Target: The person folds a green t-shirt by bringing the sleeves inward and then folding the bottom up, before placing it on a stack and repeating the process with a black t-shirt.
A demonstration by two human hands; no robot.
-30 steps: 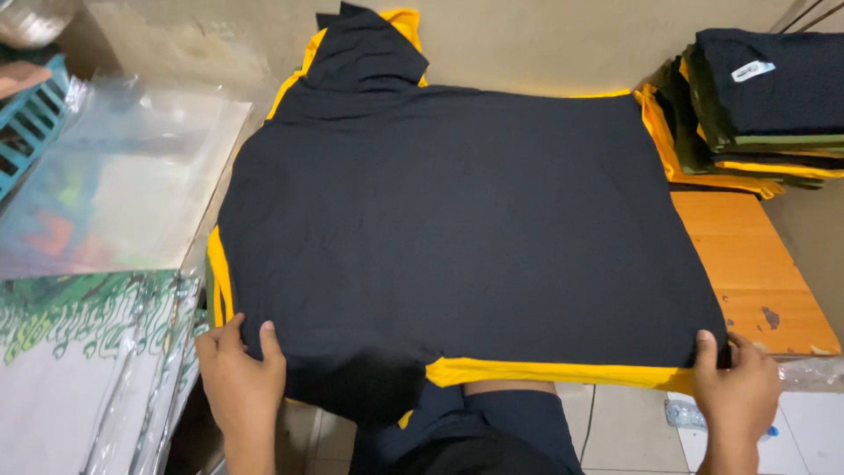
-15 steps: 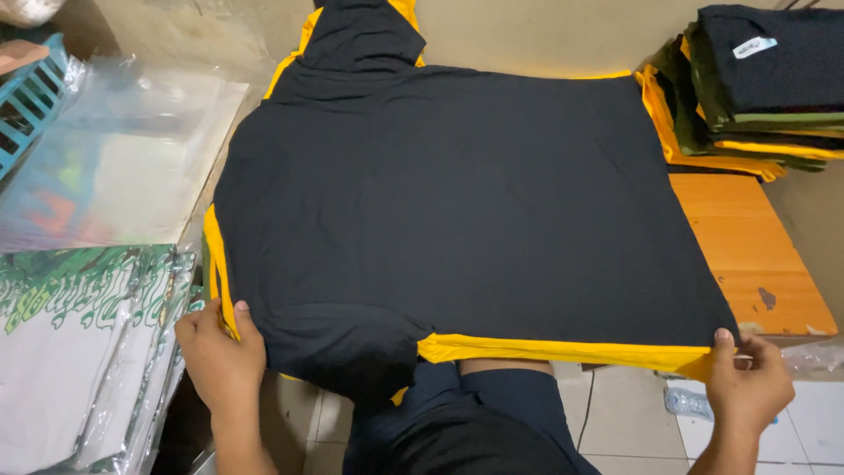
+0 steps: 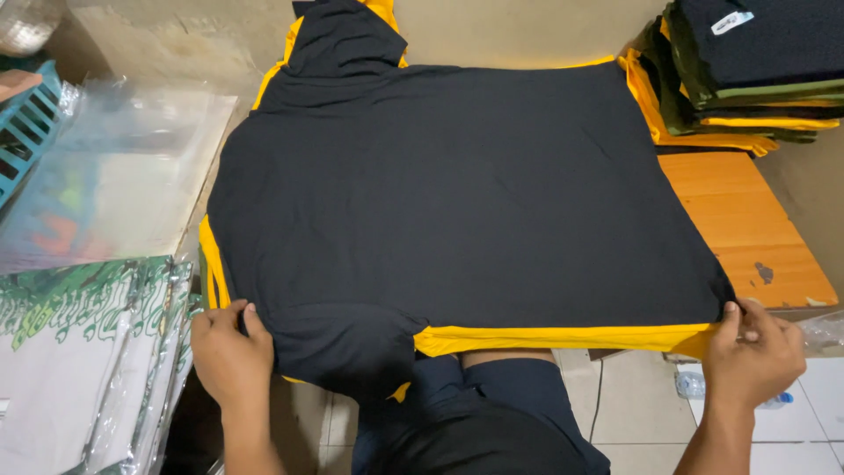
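Left hand pinches near-left corner of black shirt, thumb on top. Right hand closed on its near-right corner, over yellow shirt.

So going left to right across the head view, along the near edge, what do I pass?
Plastic-wrapped packs → left hand → black shirt → right hand.

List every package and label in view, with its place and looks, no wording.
Clear plastic bags: left of the black shirt, flat, glossy, see-through.
Green-and-white printed packages: lower left, flat, plastic-wrapped.
Small white garment label: top right, on the folded dark stack, rectangular.
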